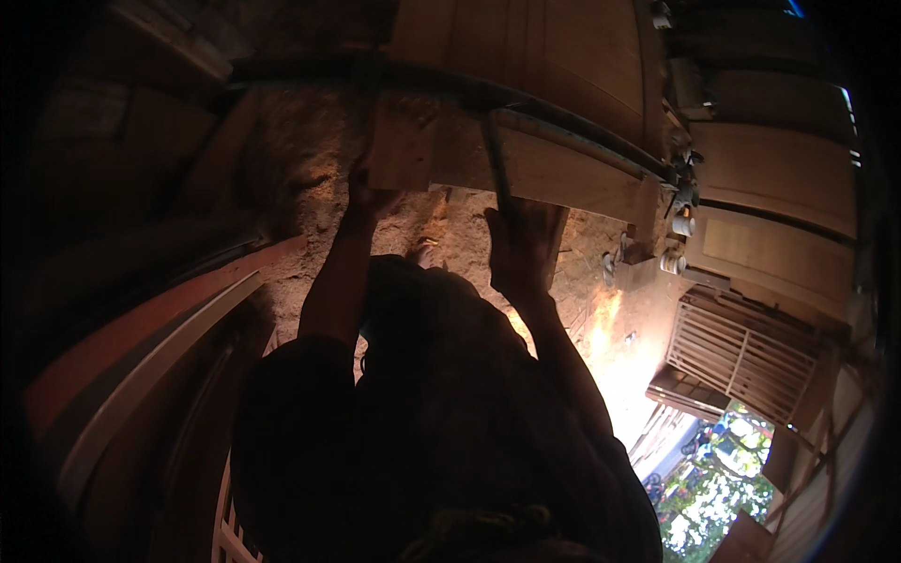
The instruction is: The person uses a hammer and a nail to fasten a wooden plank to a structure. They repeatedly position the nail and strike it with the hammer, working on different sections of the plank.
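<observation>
Pale rail (572,175), unclear grips

In the head view, the left hand (375,200) is at the lower edge of a wooden block (402,155) by the rail's left end; the right hand (516,251) is beside a dark bar (497,159). In this gloom I cannot tell whether either grasps. A loose hold could let the block slip. The rail lies before a panelled board (554,47), flat-faced, shadowed leftward.

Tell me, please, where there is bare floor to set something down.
The sunlit floor between the right forearm and the slatted frame looks mostly bare. The left side is crowded by a reddish plank and a pale plank.
</observation>
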`<action>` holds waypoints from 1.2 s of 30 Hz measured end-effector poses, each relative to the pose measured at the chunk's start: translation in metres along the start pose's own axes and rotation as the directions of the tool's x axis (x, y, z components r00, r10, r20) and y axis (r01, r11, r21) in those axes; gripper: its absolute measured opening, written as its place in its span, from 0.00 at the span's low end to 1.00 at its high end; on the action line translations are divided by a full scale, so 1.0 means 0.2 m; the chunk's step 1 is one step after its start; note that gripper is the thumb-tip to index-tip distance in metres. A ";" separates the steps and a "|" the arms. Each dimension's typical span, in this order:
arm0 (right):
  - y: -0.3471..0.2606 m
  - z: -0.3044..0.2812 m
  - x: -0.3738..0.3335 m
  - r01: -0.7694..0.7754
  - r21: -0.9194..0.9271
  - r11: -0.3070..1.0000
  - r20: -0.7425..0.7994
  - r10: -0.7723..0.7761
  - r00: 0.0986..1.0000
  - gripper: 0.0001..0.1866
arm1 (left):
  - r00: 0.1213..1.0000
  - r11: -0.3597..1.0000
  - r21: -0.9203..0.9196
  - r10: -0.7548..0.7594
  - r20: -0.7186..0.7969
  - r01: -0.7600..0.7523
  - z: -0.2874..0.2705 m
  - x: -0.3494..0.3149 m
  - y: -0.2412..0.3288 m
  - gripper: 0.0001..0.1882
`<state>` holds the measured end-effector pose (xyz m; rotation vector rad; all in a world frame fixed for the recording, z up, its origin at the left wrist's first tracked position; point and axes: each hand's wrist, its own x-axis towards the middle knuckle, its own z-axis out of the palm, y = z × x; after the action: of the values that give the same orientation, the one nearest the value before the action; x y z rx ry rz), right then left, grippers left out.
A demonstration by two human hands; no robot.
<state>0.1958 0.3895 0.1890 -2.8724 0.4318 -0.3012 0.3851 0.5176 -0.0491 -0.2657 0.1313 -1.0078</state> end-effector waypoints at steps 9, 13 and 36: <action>-0.12 -0.29 0.23 -0.204 0.513 0.834 0.003 0.236 0.972 0.12 | 0.966 0.987 0.130 0.123 -0.226 -0.095 0.04 -0.02 0.00 0.34; -0.05 -0.10 0.13 0.178 0.155 0.972 -0.475 -0.084 0.876 0.10 | 0.990 0.995 0.089 0.067 -0.128 -0.056 0.03 -0.02 0.01 0.33; 0.67 0.27 -1.05 -0.870 0.329 0.367 0.266 0.848 0.459 0.16 | 0.814 0.605 0.744 0.258 -0.520 0.283 0.08 -0.23 0.17 0.36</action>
<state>-0.0242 0.3407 0.0686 -1.8328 1.5599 -0.0878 0.3925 0.5757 -0.0435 0.9214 0.2211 -1.0398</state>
